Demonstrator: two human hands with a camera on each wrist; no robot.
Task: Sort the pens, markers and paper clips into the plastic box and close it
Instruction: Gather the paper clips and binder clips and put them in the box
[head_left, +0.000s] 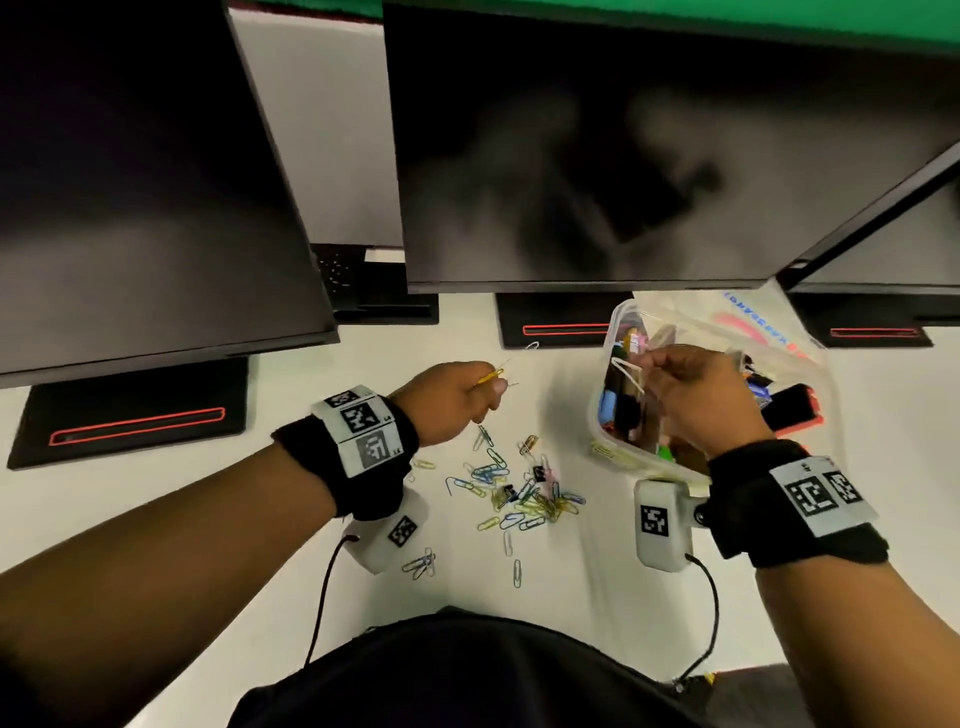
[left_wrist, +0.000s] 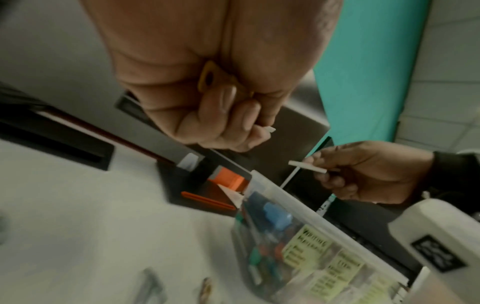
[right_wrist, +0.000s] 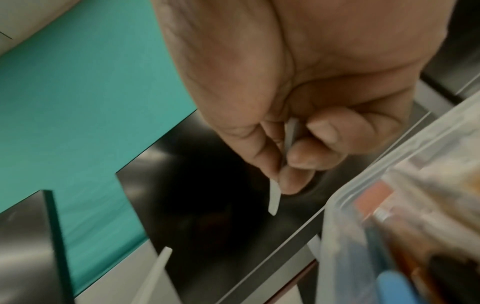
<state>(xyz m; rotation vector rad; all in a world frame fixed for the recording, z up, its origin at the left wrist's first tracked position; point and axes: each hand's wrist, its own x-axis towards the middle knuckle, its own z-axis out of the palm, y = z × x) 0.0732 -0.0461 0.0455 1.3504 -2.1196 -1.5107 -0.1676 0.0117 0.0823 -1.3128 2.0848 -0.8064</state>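
Head view first: I see my left hand (head_left: 449, 402) raised over the desk (head_left: 218, 525), fingers curled and pinching a yellow paper clip (head_left: 491, 376). My right hand (head_left: 701, 397) hangs over the open plastic box (head_left: 618, 322), which stands toward the desk's right side below the middle monitor (head_left: 623, 156), pens and markers (head_left: 621, 400) already inside. Its fingers pinch a white paper clip (head_left: 629, 375). Loose paper clips (head_left: 519, 493) lie scattered on the desk between my wrists, left of the box.

Left wrist view: fingers (left_wrist: 228, 107) closed around the yellow clip (left_wrist: 206, 77).

Right wrist view: fingertips (right_wrist: 298, 160) clamp the white clip (right_wrist: 274, 200) beside the box's rim (right_wrist: 369, 176).
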